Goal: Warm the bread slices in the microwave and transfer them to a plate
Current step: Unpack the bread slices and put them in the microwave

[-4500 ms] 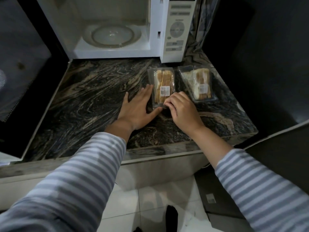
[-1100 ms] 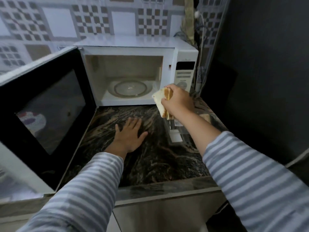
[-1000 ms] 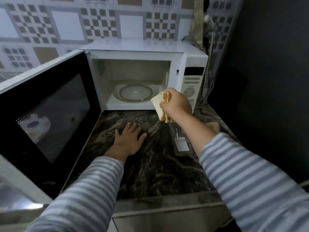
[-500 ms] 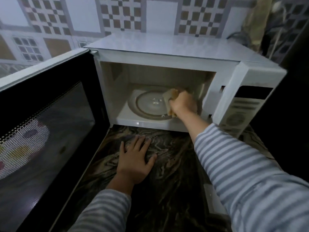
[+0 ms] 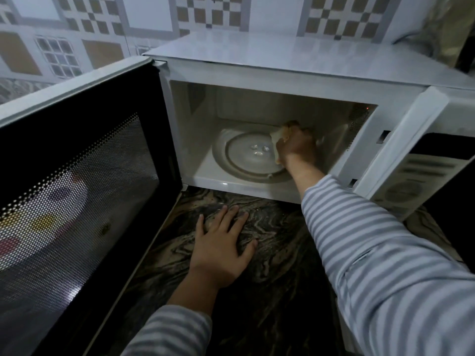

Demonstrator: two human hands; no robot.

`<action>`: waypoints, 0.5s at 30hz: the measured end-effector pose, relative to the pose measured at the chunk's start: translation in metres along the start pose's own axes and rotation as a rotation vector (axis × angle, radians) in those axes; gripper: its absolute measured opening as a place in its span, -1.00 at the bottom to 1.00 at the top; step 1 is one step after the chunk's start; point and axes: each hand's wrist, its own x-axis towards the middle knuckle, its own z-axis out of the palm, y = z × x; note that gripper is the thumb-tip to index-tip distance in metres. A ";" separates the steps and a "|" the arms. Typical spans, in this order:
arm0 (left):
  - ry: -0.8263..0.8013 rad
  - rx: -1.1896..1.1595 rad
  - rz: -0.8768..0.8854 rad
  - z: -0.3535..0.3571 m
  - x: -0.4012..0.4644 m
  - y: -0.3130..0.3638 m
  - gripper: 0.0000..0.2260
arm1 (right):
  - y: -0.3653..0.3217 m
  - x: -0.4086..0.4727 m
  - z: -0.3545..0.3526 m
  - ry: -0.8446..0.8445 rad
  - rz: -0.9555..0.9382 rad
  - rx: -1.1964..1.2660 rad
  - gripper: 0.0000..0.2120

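The microwave [image 5: 295, 60] is white, its cavity pale cream, with a clear greyish turntable [image 5: 246, 155]. Its door [image 5: 77, 188] is black, with a dotted mesh window showing red, yellow and white reflections. The surface [image 5: 270, 291] is black marble swirled with tan and grey veins. The bread [image 5: 279, 134] is pale cream with a tan crust. The sleeves [image 5: 385, 265] are grey-and-white striped. The wall tiles [image 5: 84, 21] are white with tan-and-white checks.

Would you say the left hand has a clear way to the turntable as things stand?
Probably yes: the left hand lies flat on the counter before the open microwave, and the turntable's left part is bare; the right hand with bread fills its right side.
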 end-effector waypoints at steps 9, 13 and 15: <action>-0.023 0.009 -0.004 -0.001 0.000 0.001 -0.40 | -0.001 -0.011 -0.019 -0.122 0.042 -0.035 -0.28; -0.046 -0.008 -0.005 -0.004 0.002 0.002 -0.34 | 0.000 -0.045 -0.036 -0.057 0.000 -0.137 -0.40; -0.061 -0.023 -0.008 -0.007 0.000 0.002 -0.36 | 0.001 -0.068 -0.047 -0.051 -0.044 -0.154 -0.51</action>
